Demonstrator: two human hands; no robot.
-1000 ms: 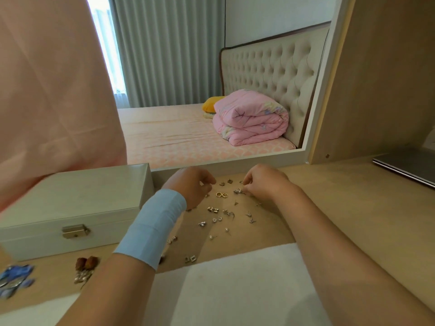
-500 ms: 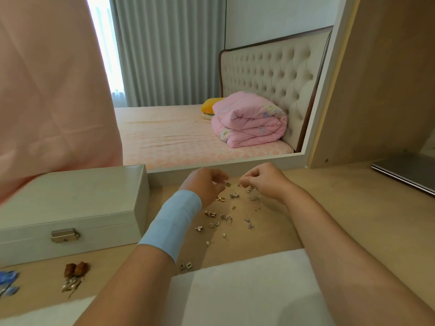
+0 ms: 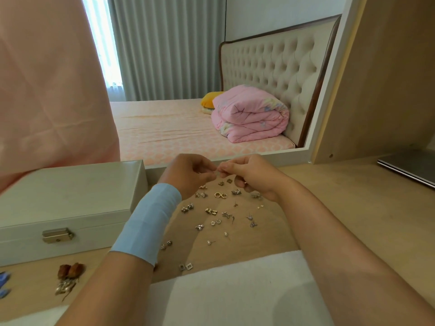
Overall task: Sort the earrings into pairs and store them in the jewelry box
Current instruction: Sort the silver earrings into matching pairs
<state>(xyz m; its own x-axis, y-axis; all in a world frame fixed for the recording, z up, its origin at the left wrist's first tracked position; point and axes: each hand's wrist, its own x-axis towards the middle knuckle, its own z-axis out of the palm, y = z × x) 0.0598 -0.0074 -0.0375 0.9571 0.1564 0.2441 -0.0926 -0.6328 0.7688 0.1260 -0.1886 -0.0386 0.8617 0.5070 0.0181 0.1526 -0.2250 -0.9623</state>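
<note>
Two hands are meeting mid-frame: I am watching the left hand [image 3: 188,175] and right hand [image 3: 251,177], which were picking low among the pieces, now lifting clear, fingertips pinching together on what I am judging an earring, too tiny to confirm. Loose earrings [image 3: 219,195] are lying just below them; the jewelry box [image 3: 70,196], at left, is sitting latched, so pairing is continuing.
</note>
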